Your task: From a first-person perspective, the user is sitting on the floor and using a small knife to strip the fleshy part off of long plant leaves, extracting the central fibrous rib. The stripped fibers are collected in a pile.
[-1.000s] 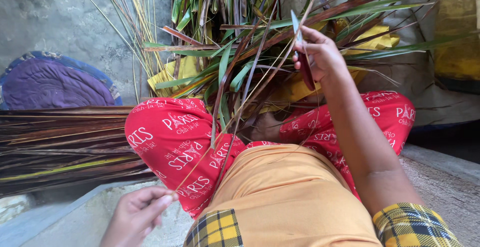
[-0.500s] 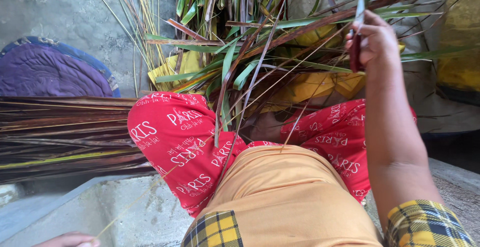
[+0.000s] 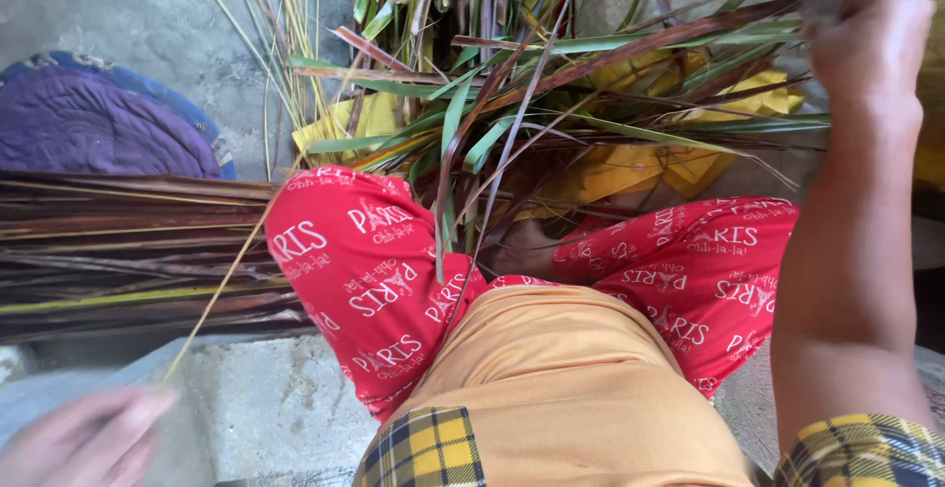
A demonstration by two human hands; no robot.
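Left hand (image 3: 84, 438) pinches a thin leaf rib (image 3: 231, 275), right hand (image 3: 866, 24) closed on what may be a blade; blurred pull risks snapping the rib.

No packages, labels, signs or screens visible. Only printed matter is white lettering on the red trousers (image 3: 374, 270), just right of the brown leaf bundle (image 3: 128, 241).

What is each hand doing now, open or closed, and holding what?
Left hand: blurred, closed on a thin pale leaf strip.
Right hand: raised, closed on something blurred; what it is cannot be told.
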